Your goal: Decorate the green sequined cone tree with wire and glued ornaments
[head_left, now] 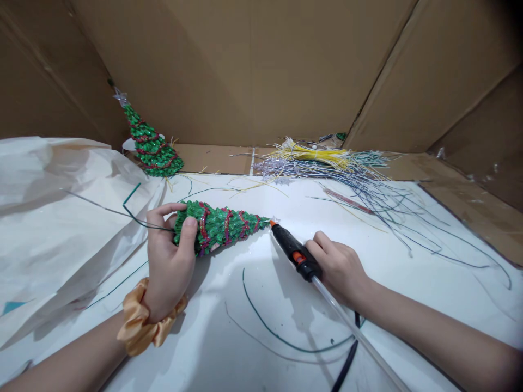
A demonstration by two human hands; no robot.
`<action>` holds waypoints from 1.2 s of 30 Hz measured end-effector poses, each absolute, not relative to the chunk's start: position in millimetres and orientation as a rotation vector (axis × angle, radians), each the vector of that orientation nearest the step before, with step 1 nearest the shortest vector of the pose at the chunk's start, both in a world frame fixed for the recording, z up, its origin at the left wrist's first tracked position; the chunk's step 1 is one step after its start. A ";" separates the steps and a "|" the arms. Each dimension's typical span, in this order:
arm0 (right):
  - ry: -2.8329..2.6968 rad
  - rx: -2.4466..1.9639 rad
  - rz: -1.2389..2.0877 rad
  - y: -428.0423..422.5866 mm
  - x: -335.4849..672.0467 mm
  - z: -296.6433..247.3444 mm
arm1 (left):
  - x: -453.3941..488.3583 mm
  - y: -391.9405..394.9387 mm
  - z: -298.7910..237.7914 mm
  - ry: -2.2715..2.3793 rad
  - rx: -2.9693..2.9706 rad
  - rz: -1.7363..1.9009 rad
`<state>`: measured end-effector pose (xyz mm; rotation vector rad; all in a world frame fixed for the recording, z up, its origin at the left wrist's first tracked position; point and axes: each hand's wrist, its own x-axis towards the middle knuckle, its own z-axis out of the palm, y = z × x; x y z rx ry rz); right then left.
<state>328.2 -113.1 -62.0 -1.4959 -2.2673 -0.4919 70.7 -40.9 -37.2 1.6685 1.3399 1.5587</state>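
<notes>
The thumb and fingers of the left hand (169, 258) are curled firmly around the fat end of a green, sparkly Christmas tree (223, 226), which lies on its side. The right hand (337, 267) is wrapped around a glue gun (294, 251); I cannot tell if a finger pulls its trigger. Between the two hands, the orange nozzle (272, 223) is right at the tree's thin tip, by a little clear star (277, 218). It seems best to hold the tree still, squeeze softly, and have the left fingers well away from the nozzle, which may be hot. Dark wires (149, 223) poke out just behind the left hand. Farther beyond the left fingers stands a second Christmas tree (152, 142). Beyond the right fingers is a yellow wire bundle (322, 155).
</notes>
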 end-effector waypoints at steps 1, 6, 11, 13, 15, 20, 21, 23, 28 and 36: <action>-2.256 -1.521 -0.469 -113.1 328.8 -63.2 | 70.7 -40.8 -37.2 1.338 1.664 1.556; -2.215 -1.577 -0.362 -113.7 331.4 -67.2 | 70.6 -40.6 -36.4 1.337 1.675 1.562; -2.228 -1.542 -0.279 -113.6 333.2 -67.1 | 69.9 -40.7 -36.8 1.351 1.700 1.567; -2.235 -1.536 -0.269 -113.1 333.9 -67.3 | 69.5 -40.3 -37.5 1.350 1.701 1.568; -2.239 -1.538 -0.257 -112.7 334.1 -67.2 | 69.3 -39.7 -38.3 1.348 1.694 1.566; -2.238 -1.558 -0.212 -112.7 333.2 -65.0 | 69.3 -38.6 -39.4 1.346 1.697 1.565; -2.237 -1.563 -0.206 -112.7 333.0 -64.5 | 69.2 -38.6 -39.4 1.345 1.701 1.568; -2.235 -1.572 -0.198 -112.7 333.0 -63.8 | 69.0 -38.8 -39.2 1.342 1.707 1.572; -2.234 -1.591 -0.163 -112.4 333.2 -63.1 | 69.2 -40.6 -36.8 1.348 1.684 1.564; -2.123 -1.613 0.012 -110.7 333.6 -58.3 | 71.4 -40.4 -35.1 1.379 1.683 1.554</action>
